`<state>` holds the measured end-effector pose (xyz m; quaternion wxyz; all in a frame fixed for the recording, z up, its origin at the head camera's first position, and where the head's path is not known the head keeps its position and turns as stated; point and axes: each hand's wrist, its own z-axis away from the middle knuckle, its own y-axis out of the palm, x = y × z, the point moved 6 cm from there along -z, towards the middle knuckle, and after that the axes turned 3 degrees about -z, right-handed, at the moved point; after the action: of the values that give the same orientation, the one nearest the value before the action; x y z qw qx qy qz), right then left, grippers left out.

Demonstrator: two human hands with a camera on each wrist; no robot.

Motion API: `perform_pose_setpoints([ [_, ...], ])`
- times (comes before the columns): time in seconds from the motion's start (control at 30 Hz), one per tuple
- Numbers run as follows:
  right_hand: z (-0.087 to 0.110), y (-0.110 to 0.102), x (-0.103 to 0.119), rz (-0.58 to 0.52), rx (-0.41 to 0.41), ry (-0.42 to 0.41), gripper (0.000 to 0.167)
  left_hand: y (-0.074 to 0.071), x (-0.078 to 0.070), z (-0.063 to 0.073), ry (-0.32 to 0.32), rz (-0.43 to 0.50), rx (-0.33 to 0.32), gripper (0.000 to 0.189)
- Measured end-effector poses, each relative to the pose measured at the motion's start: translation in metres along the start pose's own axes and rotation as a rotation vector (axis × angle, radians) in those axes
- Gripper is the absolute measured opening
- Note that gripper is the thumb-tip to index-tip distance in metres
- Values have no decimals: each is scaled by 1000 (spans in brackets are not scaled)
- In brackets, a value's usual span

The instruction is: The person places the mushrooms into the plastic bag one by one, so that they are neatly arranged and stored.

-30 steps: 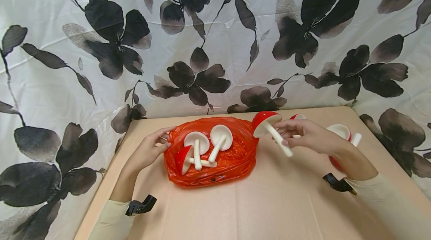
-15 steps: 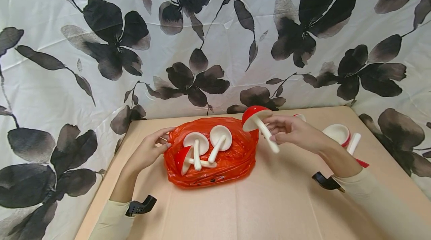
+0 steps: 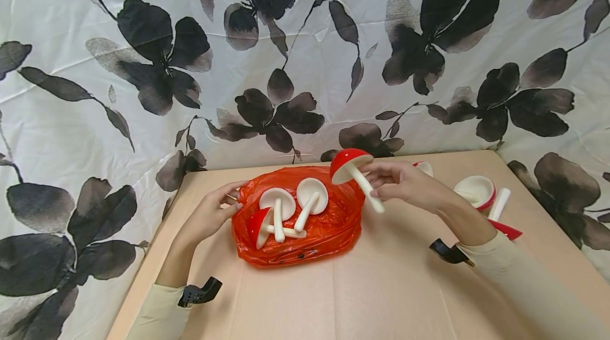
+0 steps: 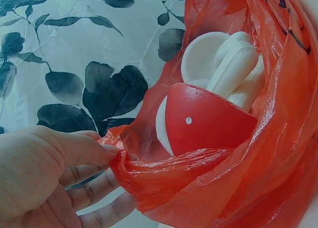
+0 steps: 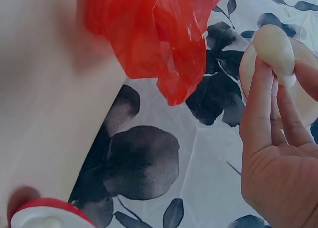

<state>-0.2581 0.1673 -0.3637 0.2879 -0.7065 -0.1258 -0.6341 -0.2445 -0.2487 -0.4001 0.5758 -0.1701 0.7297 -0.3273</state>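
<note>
A red plastic bag (image 3: pixel 333 229) lies on the table with several red-capped toy mushrooms (image 3: pixel 313 195) in its opening. My left hand (image 3: pixel 209 213) pinches the bag's left rim between thumb and fingers; the left wrist view shows the rim (image 4: pixel 117 148) at the thumb tip. By its white stem, my right hand (image 3: pixel 405 186) holds another toy mushroom (image 3: pixel 352 165), cap up and tilted, over the bag's right edge. In the right wrist view the stem end (image 5: pixel 276 46) sits between thumb and fingers, partly hiding the cap behind.
Right of the bag, more toy mushrooms lie on the wooden table (image 3: pixel 295 303): one with its pale underside up (image 3: pixel 476 190), one with its stem up (image 3: pixel 500 205), and one (image 3: pixel 424 168) partly behind my right hand. A floral cloth (image 3: pixel 305 38) hangs behind the table.
My right hand has moved left with the mushroom, from beside the bag to over its right edge. My left hand stays at the bag's rim.
</note>
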Motion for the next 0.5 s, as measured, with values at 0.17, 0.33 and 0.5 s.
perform_pose_setpoints([
  [0.17,-5,6,3,-20,18,-10,48,0,1,0,1,6,2,54],
  [0.33,-9,13,4,-23,21,-17,46,0,0,2,3,13,7,54],
  [0.5,-12,21,2,-44,23,4,46,-1,-3,2,17,8,6,51],
])
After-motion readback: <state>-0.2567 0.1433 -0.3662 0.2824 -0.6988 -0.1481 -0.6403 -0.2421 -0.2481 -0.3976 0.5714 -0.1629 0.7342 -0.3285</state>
